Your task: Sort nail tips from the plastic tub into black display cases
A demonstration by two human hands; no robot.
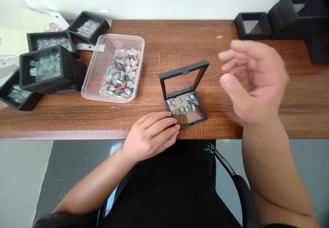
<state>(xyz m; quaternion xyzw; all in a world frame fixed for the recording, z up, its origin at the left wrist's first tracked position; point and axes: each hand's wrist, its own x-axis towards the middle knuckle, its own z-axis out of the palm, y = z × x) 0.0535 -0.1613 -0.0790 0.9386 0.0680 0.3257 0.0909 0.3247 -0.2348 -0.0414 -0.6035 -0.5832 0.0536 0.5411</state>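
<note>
A small black display case stands with its clear-windowed lid raised, near the front edge of the table. Green press-on nails lie in two rows inside it, a few with pink or red spots. My left hand grips the case's front left corner; its fingers lie over the edge and its thumb is hidden. To the right, my right hand is raised above the table, apart from the case. Its fingers are curved and apart, with nothing visible in them, and slightly blurred.
A clear plastic tub of many loose press-on nails stands left of the case. Black cases with nails are piled at far left. More black cases stack at back right. A tiny clear piece lies on the wooden table.
</note>
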